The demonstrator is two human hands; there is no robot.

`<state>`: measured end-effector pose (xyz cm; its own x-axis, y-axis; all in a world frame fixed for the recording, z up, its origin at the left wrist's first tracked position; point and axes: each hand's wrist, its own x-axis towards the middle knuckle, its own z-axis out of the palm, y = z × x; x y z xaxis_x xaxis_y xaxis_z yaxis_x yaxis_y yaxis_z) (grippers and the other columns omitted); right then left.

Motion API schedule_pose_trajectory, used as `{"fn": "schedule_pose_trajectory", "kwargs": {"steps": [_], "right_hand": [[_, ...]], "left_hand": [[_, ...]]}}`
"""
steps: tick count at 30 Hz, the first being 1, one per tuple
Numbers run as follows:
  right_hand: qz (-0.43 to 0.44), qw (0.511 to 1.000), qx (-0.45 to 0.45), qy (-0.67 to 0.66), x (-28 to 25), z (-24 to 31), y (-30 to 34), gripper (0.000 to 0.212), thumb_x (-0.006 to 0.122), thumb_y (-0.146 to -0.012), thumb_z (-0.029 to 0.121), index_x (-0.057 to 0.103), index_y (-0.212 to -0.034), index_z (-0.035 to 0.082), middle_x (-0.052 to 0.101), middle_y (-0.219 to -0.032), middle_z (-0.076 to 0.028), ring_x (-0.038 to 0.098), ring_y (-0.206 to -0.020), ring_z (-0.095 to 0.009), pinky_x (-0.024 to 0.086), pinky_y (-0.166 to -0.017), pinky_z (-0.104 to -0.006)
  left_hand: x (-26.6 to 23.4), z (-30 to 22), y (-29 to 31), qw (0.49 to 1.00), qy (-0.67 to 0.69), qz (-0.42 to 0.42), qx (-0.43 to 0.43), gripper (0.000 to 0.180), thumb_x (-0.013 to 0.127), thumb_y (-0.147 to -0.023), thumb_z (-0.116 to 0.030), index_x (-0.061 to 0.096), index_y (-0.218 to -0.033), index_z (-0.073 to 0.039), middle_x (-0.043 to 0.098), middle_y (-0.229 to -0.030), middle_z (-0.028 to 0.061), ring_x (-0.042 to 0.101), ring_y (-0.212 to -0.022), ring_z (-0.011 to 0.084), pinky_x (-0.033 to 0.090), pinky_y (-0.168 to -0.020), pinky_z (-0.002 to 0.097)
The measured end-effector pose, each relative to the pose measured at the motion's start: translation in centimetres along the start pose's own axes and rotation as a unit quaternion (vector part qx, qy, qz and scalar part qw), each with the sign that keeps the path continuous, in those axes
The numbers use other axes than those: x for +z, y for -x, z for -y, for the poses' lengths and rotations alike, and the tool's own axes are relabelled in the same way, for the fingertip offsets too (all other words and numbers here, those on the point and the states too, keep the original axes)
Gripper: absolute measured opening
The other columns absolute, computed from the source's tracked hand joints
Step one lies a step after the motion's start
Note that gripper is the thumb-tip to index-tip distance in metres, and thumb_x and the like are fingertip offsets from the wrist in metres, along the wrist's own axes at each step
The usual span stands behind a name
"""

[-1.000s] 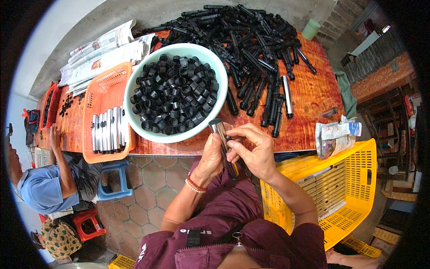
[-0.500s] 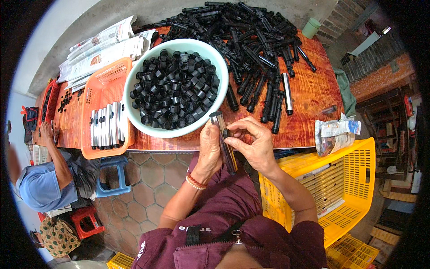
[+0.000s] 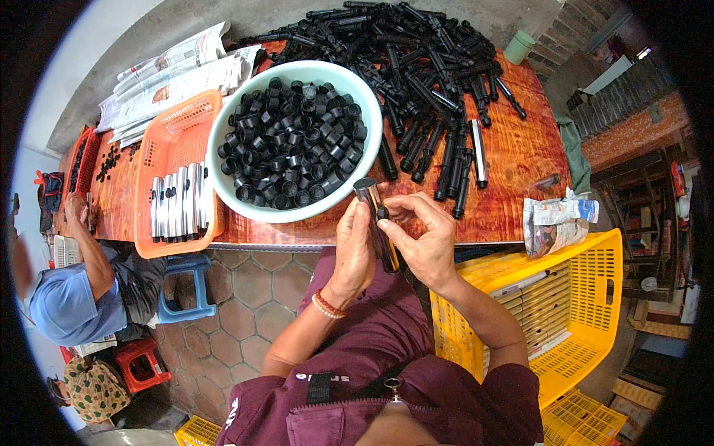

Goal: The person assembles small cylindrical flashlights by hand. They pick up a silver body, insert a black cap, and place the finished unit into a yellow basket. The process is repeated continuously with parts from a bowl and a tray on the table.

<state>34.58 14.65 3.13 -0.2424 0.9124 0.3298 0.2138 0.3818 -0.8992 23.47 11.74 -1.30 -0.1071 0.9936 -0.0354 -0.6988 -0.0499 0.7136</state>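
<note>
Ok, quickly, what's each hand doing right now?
Left hand: closed around a tube.
Right hand: thumb and fingers pinching a small black piece at the tube's side.

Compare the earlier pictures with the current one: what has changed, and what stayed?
Beyond a slight view shift, the shiny tube has risen slightly against the table, and the co-worker's hand moved slightly left. Nothing was visibly grasped or released: the left hand still holds the tube, the right hand the small black piece beside it. The mint bowl and orange basket stayed put.
</note>
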Motion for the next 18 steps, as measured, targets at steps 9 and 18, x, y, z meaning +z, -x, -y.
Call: {"fn": "schedule_pose_trajectory", "kwargs": {"steps": [9,18], "right_hand": [[0.002,0.999,-0.029,0.024,-0.31,0.03,-0.04,0.022,0.073,-0.071,-0.003,0.067,-0.093,0.0,0.062,-0.083,-0.009,0.063,-0.072,-0.018,0.051,-0.065,-0.0278],[0.029,0.999,-0.02,0.031,-0.83,-0.33,-0.17,0.024,0.076,-0.073,0.0,0.07,-0.095,-0.001,0.065,-0.086,-0.008,0.063,-0.077,-0.013,0.05,-0.067,-0.0245]], "left_hand": [[-0.17,0.24,-0.03,1.0,0.018,-0.014,0.003,0.043,0.044,-0.101,-0.036,0.05,-0.127,-0.002,0.056,-0.122,0.0076,0.058,-0.101,0.0158,0.048,-0.091,0.034],[0.39,-0.2,0.06,0.999,0.047,-0.017,0.002,0.041,0.045,-0.101,-0.032,0.051,-0.125,0.0,0.06,-0.115,0.008,0.059,-0.101,0.0145,0.049,-0.091,0.0315]]}}
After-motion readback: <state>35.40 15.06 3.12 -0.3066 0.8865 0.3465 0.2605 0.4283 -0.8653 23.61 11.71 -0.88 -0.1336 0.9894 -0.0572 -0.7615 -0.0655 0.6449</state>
